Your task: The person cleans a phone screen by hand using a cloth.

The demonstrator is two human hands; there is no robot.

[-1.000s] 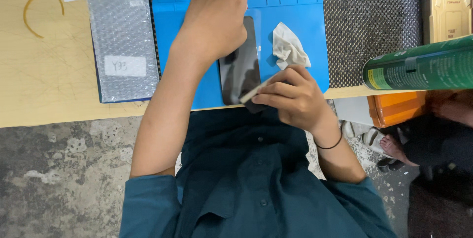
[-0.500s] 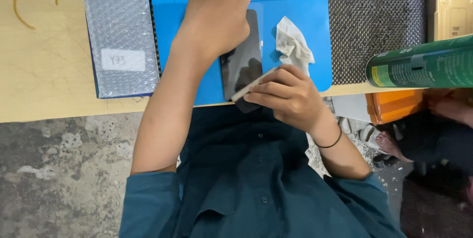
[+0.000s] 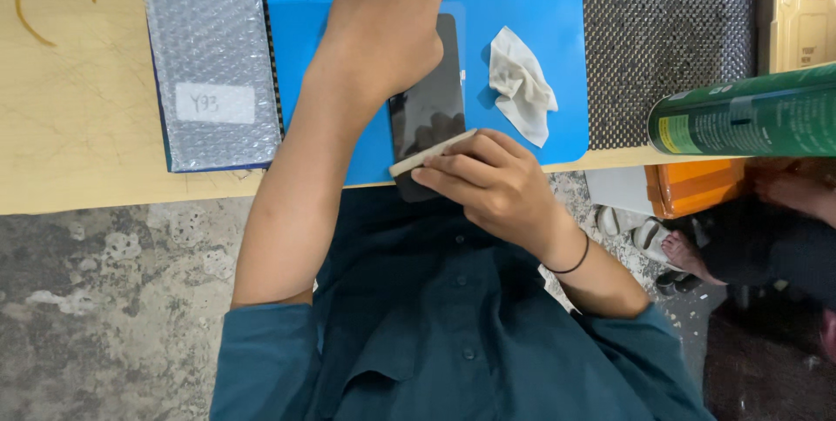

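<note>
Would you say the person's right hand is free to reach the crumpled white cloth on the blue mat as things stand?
Probably yes, though not freely: the right hand grips a flat beige card against the dark phone. The cloth lies just beyond it on the blue mat, with nothing between.
</note>
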